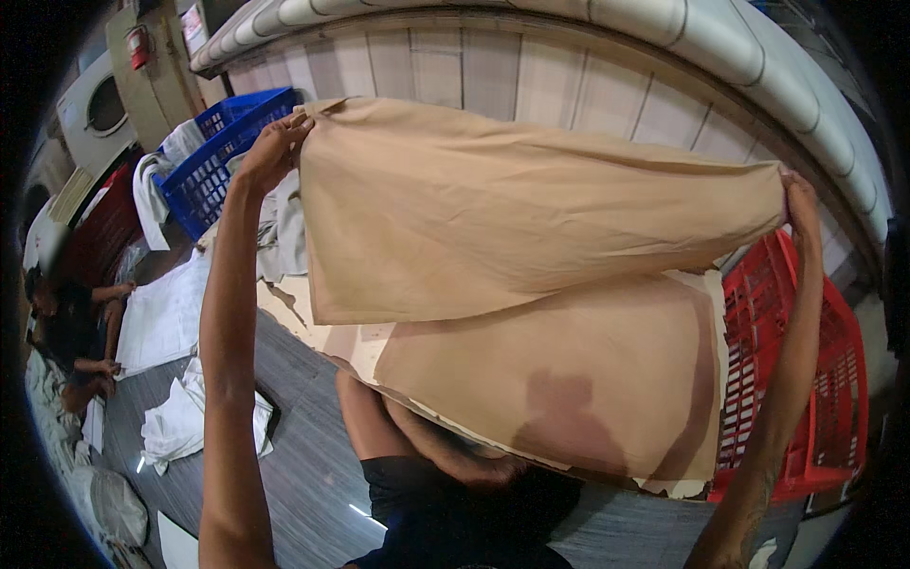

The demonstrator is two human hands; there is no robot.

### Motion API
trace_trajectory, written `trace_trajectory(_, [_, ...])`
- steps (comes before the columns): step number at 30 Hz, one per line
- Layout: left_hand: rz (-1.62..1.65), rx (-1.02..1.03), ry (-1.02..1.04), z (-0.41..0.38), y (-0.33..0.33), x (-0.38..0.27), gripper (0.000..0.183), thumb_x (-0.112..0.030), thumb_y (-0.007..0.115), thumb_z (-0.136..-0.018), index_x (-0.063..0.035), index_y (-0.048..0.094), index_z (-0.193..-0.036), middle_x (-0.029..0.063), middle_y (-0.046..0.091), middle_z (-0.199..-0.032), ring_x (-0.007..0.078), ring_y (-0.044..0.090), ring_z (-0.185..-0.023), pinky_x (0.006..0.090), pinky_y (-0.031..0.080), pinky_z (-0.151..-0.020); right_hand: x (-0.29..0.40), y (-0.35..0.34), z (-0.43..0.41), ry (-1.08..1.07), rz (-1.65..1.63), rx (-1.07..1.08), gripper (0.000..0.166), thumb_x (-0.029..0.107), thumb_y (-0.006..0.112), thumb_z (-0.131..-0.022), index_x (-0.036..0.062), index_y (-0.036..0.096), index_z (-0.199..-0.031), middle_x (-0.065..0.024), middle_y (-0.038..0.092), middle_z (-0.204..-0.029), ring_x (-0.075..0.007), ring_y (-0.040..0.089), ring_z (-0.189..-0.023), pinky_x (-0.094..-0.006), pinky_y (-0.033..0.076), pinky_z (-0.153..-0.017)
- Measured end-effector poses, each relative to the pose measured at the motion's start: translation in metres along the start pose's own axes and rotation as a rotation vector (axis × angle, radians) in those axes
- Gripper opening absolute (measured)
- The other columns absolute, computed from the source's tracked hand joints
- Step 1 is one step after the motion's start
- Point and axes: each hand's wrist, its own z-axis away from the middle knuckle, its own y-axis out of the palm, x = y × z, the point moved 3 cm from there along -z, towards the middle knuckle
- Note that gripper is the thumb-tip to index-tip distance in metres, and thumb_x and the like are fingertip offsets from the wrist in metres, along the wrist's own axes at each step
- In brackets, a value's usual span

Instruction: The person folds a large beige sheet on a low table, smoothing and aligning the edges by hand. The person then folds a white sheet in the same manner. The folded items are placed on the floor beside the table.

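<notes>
A tan cloth (498, 206) is stretched up between my two hands, its lower edge hanging free. My left hand (274, 146) pinches its upper left corner. At the far right, my right hand (800, 203) grips the opposite end. Below lies a second tan cloth (569, 377), spread flat over a low board (352, 348) with a pale, chipped edge. Part of the flat cloth is hidden behind the raised one. Shadows fall across the flat cloth.
A red plastic basket (828, 398) stands right of the board. Beyond my left arm are a blue basket (206, 171) with cloths, grey fabric (281, 235) and a white cloth heap (178, 419) on the floor. Another person (71, 327) sits far left, holding white cloth (163, 313).
</notes>
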Motion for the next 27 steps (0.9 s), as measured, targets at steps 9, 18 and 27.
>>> trace_trajectory(9, [-0.384, -0.056, -0.175, -0.02, 0.029, 0.111, 0.041, -0.017, 0.062, -0.098, 0.0002, 0.057, -0.135, 0.0101, 0.071, -0.107, 0.0161, 0.066, -0.092, 0.0278, 0.053, -0.082, -0.1, 0.058, 0.052, 0.225, 0.276, 0.189, 0.027, 0.013, 0.051, -0.093, 0.0031, 0.072, -0.105, -0.0025, 0.069, -0.093, -0.0135, 0.061, -0.081, -0.0301, 0.049, -0.072])
trace_trajectory(18, [-0.263, -0.217, 0.209, 0.077, 0.041, 0.024, 0.057, -0.013, 0.064, -0.091, -0.0013, 0.048, -0.145, 0.0146, 0.055, -0.138, 0.0207, 0.056, -0.122, 0.0305, 0.043, -0.101, -0.04, -0.018, 0.171, -0.011, -0.19, -0.176, 0.028, 0.023, 0.056, -0.102, 0.0039, 0.066, -0.12, 0.0004, 0.064, -0.099, -0.0068, 0.054, -0.083, -0.0217, 0.043, -0.07])
trace_trajectory(27, [-0.153, -0.253, -0.139, 0.212, 0.052, 0.158, 0.061, 0.014, 0.061, -0.081, 0.0001, 0.054, -0.139, 0.0049, 0.069, -0.102, 0.0107, 0.063, -0.092, 0.0247, 0.048, -0.088, -0.154, -0.023, 0.363, 0.234, 0.018, -0.044, 0.019, 0.015, 0.061, -0.099, 0.0031, 0.066, -0.112, -0.0054, 0.069, -0.104, -0.0125, 0.06, -0.093, -0.0264, 0.048, -0.084])
